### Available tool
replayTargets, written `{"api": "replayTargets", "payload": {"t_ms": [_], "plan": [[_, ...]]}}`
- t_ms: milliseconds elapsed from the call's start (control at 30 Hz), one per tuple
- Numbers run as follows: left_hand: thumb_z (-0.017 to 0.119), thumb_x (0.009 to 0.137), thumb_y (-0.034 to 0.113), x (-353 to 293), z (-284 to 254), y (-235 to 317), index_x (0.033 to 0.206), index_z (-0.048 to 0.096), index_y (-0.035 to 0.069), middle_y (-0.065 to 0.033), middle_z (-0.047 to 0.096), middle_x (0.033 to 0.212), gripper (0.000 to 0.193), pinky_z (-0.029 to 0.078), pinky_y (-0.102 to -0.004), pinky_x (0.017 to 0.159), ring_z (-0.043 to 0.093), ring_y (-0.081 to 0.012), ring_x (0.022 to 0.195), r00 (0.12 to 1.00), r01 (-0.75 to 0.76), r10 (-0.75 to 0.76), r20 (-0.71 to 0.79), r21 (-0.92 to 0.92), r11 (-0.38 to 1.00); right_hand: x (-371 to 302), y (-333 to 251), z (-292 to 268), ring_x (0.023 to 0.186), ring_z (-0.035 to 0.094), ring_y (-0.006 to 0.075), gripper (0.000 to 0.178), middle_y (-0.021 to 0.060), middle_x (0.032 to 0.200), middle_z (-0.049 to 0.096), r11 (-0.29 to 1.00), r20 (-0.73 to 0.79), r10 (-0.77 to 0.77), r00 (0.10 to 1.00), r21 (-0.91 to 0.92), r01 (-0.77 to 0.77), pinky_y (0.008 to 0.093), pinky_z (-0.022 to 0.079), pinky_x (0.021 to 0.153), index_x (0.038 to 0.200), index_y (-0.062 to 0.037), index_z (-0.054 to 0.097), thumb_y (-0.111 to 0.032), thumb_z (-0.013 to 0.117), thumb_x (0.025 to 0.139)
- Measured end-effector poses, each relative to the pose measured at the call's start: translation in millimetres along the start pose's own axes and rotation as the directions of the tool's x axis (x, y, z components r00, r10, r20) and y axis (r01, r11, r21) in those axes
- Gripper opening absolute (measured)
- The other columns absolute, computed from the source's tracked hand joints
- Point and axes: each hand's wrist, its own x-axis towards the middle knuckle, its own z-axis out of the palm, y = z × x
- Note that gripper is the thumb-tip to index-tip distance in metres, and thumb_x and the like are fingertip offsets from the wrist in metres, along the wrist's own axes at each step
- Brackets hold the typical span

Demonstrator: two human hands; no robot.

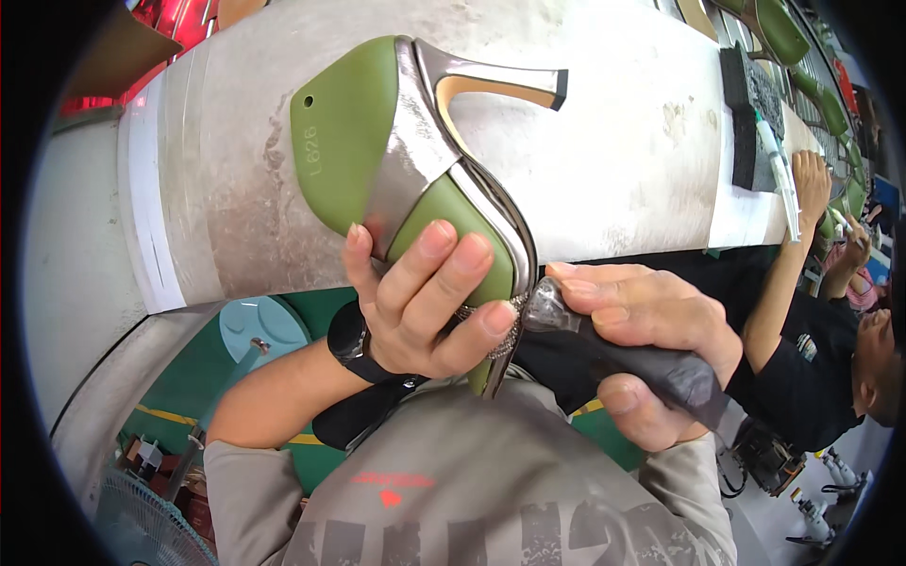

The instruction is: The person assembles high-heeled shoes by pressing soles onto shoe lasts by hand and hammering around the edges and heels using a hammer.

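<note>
My left hand (415,307) is wrapped round a metallic pewter high-heeled shoe (420,137) fitted on a green shoe last (344,137). The shoe lies on its side, its heel pointing to the far right and its toe toward me. Under my left fingers a sparkling strap (505,340) crosses the toe end. In my right hand (665,321) is a hand tool (642,368) with a dark wrapped handle and a clear, shiny tip. That tip meets the edge of the sole beside the strap; whether it presses there I cannot tell.
A pale, stained worktable (623,170) spreads beyond the shoe. On its right are a black foam block (746,113) and a syringe (779,174). A co-worker's hand (810,184) rests near them. More green lasts (779,33) line the far right; a blue stool (264,325) stands lower left.
</note>
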Motion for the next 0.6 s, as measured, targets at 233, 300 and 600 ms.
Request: {"api": "replayTargets", "payload": {"t_ms": [233, 300, 600], "plan": [[0.051, 0.108, 0.028, 1.3, 4.0, 1.3, 0.146, 0.045, 0.023, -0.0073, 0.058, 0.144, 0.040, 0.022, -0.0668, 0.122, 0.056, -0.0273, 0.136, 0.999, 0.013, -0.012, -0.044, 0.019, 1.000, 26.2, -6.4, -16.1, 0.105, 0.072, 0.0444, 0.036, 0.0327, 0.110, 0.071, 0.998, 0.170, 0.060, 0.984, -0.007, -0.060, 0.0544, 0.058, 0.094, 0.107, 0.0088, 0.064, -0.021, 0.076, 0.092], [0.051, 0.107, 0.027, 0.3, 3.8, 2.5, 0.146, 0.045, 0.023, -0.0070, 0.059, 0.143, 0.039, 0.023, -0.0666, 0.122, 0.056, -0.0272, 0.135, 0.998, 0.032, -0.031, -0.047, 0.018, 0.999, 16.2, -6.5, -10.0, 0.105, 0.072, 0.0439, 0.036, 0.0325, 0.110, 0.071, 0.998, 0.153, 0.045, 0.987, -0.042, -0.039, 0.0532, 0.058, 0.094, 0.107, 0.0086, 0.064, -0.022, 0.076, 0.092], [0.058, 0.103, 0.020, 7.9, 1.8, 6.9, 0.137, 0.053, 0.014, -0.0119, 0.062, 0.140, 0.034, 0.026, -0.0641, 0.121, 0.059, -0.0301, 0.132, 0.998, 0.063, -0.063, -0.026, -0.028, 0.998, 1.5, -18.4, 4.2, 0.104, 0.073, 0.0421, 0.038, 0.0302, 0.107, 0.072, 0.989, 0.126, -0.005, 0.992, -0.149, 0.024, 0.0489, 0.059, 0.093, 0.106, 0.0093, 0.066, -0.018, 0.082, 0.085]]}}
